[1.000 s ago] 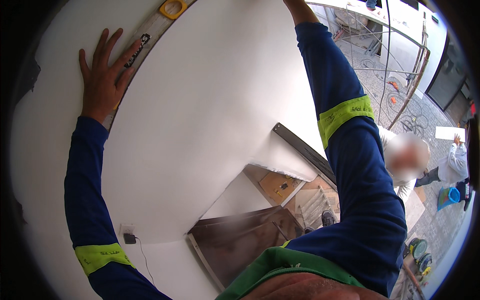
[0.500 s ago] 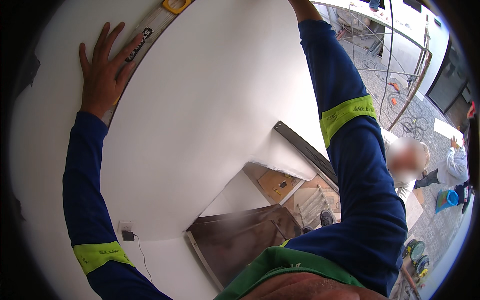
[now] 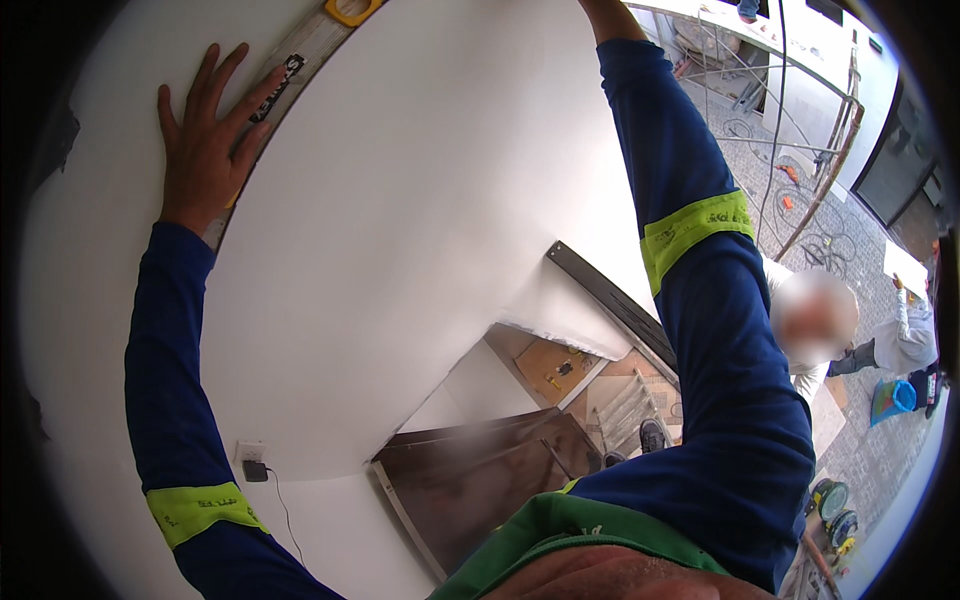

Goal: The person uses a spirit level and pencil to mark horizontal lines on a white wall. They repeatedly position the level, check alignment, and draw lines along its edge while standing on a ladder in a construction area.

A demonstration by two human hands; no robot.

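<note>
My left hand (image 3: 205, 150) lies flat on the white wall (image 3: 400, 200), its fingers spread. Its thumb side overlaps a long spirit level (image 3: 318, 36), pale metal with yellow-rimmed openings, which lies along the wall surface and runs out past the upper edge. Nothing is gripped in that hand. My right arm stretches up to the top of the picture, where only the wrist and base of my right hand (image 3: 605, 18) show. Its fingers are cut off, so what they touch is hidden.
Below are a dark brown panel (image 3: 490, 480), a dark slotted metal bar (image 3: 610, 300), a ladder (image 3: 628, 412) and a socket with a plugged-in adapter (image 3: 255, 471). Right: a person close by (image 3: 790, 270), a crouching co-worker (image 3: 905, 335) holding a white board (image 3: 905, 268), scaffolding (image 3: 850, 125), cables and a blue bucket (image 3: 893, 398).
The co-worker at far right has shifted and tilted the white board, and that person's hand has moved slightly left. My hands and the spirit level look almost unmoved.
</note>
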